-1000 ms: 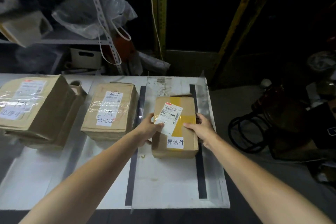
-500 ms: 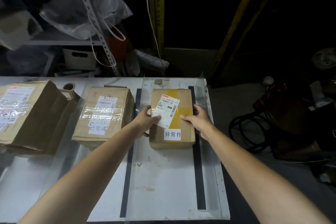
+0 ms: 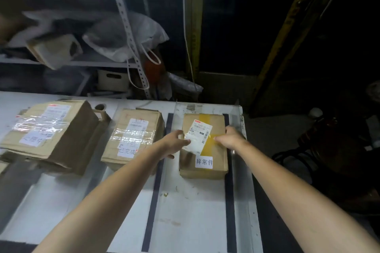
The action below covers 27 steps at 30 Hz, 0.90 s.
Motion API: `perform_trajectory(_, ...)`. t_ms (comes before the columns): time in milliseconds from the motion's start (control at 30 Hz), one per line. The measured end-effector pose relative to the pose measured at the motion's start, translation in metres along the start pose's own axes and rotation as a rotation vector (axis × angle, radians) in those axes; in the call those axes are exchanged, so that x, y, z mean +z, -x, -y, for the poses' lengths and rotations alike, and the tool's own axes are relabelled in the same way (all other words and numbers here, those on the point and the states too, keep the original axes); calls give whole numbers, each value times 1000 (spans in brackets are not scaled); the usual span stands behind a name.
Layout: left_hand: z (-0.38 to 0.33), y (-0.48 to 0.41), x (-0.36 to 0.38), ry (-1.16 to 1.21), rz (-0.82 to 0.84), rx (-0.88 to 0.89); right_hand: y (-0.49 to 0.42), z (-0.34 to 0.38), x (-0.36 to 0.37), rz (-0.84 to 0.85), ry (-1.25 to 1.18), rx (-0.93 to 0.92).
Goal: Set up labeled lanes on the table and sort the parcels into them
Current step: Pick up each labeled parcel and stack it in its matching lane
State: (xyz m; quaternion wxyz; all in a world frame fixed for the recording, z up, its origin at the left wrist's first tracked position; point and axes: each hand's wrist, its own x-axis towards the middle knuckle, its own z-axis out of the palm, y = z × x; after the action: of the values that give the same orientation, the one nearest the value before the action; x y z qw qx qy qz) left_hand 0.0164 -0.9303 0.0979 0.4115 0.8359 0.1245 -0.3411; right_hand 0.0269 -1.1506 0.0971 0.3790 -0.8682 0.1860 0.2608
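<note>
Nudged toward the far edge of the table (image 3: 185,211), the parcel (image 3: 214,127) is gripped at its sides by left hand (image 3: 174,142) and right hand (image 3: 231,139), fingers curled.

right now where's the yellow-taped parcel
Head view: the yellow-taped parcel lies at the right end of the table between two dark tape strips, right of the middle parcel, held by left hand and right hand.

On the white table (image 3: 191,215) lay a left parcel (image 3: 47,129), a middle parcel (image 3: 133,135) and a right parcel (image 3: 203,167), the last one between two dark tape strips (image 3: 153,197).
</note>
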Motion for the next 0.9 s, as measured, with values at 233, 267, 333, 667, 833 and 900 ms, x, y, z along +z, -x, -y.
perform_trajectory(233, 15, 98, -69, -637, -327, 100, 35, 85, -27, -6, 655, -264)
perform_trajectory(267, 26, 114, -80, -667, -364, 46, 40, 96, -26, 26, 681, -289)
perform_trajectory(333, 53, 152, -104, -682, -428, -68, 54, 121, -13, 64, 726, -350)
perform_trajectory(667, 210, 351, -221, -479, -754, -439, 177, 273, 117, 156, 968, -766)
perform_trajectory(833, 317, 429, -272, -382, -822, -544, 255, 353, 237, 184, 1003, -953)
perform_trajectory(900, 365, 455, -295, -323, -859, -567, 284, 383, 294, 202, 1016, -997)
